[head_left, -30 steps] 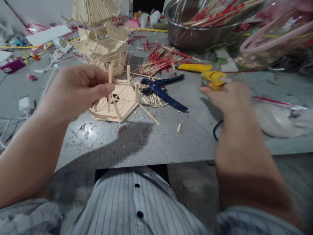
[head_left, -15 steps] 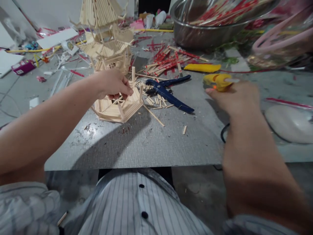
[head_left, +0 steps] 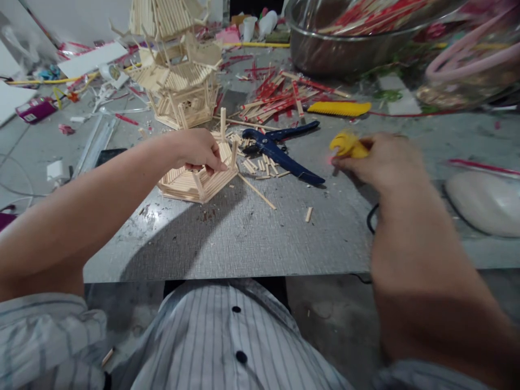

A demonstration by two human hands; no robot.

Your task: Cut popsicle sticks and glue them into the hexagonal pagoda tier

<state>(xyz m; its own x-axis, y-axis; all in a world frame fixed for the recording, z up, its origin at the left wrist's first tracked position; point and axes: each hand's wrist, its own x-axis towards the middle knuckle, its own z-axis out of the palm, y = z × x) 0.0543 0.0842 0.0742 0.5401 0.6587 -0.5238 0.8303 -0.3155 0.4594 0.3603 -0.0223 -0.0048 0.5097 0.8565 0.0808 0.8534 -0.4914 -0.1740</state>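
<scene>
A yellow hot glue gun [head_left: 351,147] is gripped in my right hand [head_left: 393,161], over the table to the right of the blue-handled cutter [head_left: 284,158]. A small light glows near the glue gun's left end. My left hand [head_left: 198,148] reaches over a low many-sided base of wooden sticks [head_left: 181,190], which has short upright posts at its corners. Its fingers are pinched together at the base's right side; whatever is between them is too small to make out. Short cut stick pieces [head_left: 264,165] lie between the base and the cutter.
Behind the base stands a tiered pagoda model [head_left: 174,76] of sticks. Red-tipped sticks [head_left: 276,100] are heaped farther back, near a yellow comb-like strip [head_left: 339,109]. A metal basin [head_left: 325,54] stands at the back right, and a white rounded object [head_left: 483,203] lies at right.
My right hand has brought the glue gun a little left and turned it. My left hand has shifted slightly right and down along the base.
</scene>
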